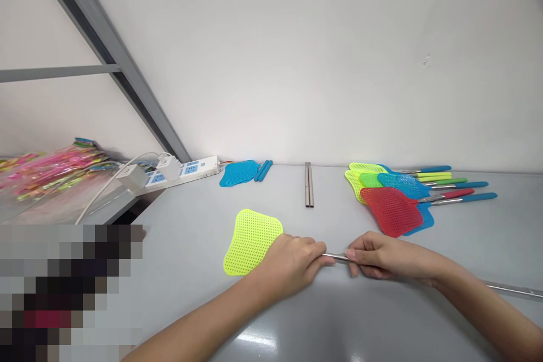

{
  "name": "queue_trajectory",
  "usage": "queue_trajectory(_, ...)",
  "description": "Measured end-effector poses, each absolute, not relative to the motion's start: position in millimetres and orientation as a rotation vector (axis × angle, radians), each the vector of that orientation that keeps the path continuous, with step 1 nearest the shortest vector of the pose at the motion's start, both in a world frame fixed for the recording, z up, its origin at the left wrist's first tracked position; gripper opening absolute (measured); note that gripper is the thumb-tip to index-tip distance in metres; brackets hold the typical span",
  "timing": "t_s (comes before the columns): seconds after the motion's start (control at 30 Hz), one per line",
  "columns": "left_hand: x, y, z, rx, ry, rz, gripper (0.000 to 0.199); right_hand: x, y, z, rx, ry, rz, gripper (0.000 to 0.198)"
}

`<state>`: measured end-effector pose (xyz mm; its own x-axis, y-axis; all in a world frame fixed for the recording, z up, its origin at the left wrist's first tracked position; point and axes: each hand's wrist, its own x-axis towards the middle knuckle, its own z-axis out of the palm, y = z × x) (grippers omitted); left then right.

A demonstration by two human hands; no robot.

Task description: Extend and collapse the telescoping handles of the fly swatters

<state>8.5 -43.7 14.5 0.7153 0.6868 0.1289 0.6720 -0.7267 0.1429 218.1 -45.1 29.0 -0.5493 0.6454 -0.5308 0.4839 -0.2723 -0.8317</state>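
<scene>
My left hand [299, 260] is closed around the neck end of a yellow-green fly swatter [253, 242], whose perforated head lies to its left. Between my two hands runs a short stretch of thin metal rod [337, 257]. My right hand [377, 254] pinches that rod with thumb and fingers, a small gap from the left. The joint between swatter head and rod is hidden inside my left hand. Past my right forearm a thin metal length [513, 289] shows near the table edge; I cannot tell whether it belongs to the same rod.
Several finished-looking fly swatters, with a red one [392, 212] on top, are piled at right. Two metal rods [309, 185] lie near the wall. A blue swatter head [238, 173] and blue handles [263, 171] sit further left, beside a power strip [186, 172] and plastic-wrapped items [55, 167].
</scene>
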Motion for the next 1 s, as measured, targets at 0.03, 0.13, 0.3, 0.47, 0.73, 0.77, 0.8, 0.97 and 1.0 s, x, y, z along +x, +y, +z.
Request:
queue_trajectory(0.03, 7.9, -42.9, 15.0, 2.820, 1.123, 0.270, 0.038, 219.9, -44.2, 30.6, -1.405, -1.825, 1.953, 0.040)
queue_trajectory(0.13, 4.2, -38.1, 17.8, 2.782, 1.141, 0.282, 0.038, 227.5, -40.0, 32.8, -1.403, -1.854, 1.949, 0.038)
queue_trajectory(0.3, -4.4, -28.1, 23.3, 2.687, 1.237, 0.280, 0.038, 244.0, -31.3, 28.7, -1.492, -1.900, 1.800, 0.034)
queue_trajectory(0.47, -9.6, -24.2, 25.7, 2.633, 1.251, 0.285, 0.040, 256.7, -27.0, 26.3, -1.531, -1.956, 1.747, 0.030)
queue_trajectory(0.73, -14.7, -21.2, 29.2, 2.588, 1.201, 0.279, 0.039, 265.9, -25.3, 34.8, -1.585, -1.986, 1.719, 0.032)
queue_trajectory(0.77, -15.1, -20.8, 29.6, 2.601, 1.200, 0.288, 0.038, 266.7, -25.5, 35.8, -1.589, -1.984, 1.706, 0.032)
queue_trajectory(0.8, -15.7, -20.3, 30.0, 2.616, 1.201, 0.295, 0.037, 267.8, -25.7, 36.7, -1.594, -1.982, 1.696, 0.032)
queue_trajectory(0.97, -20.3, -15.9, 30.7, 2.677, 1.145, 0.315, 0.036, 275.9, -27.0, 40.7, -1.623, -1.978, 1.696, 0.031)
queue_trajectory(1.0, -21.4, -14.8, 30.3, 2.681, 1.118, 0.322, 0.035, 277.5, -27.0, 41.4, -1.627, -1.980, 1.685, 0.030)
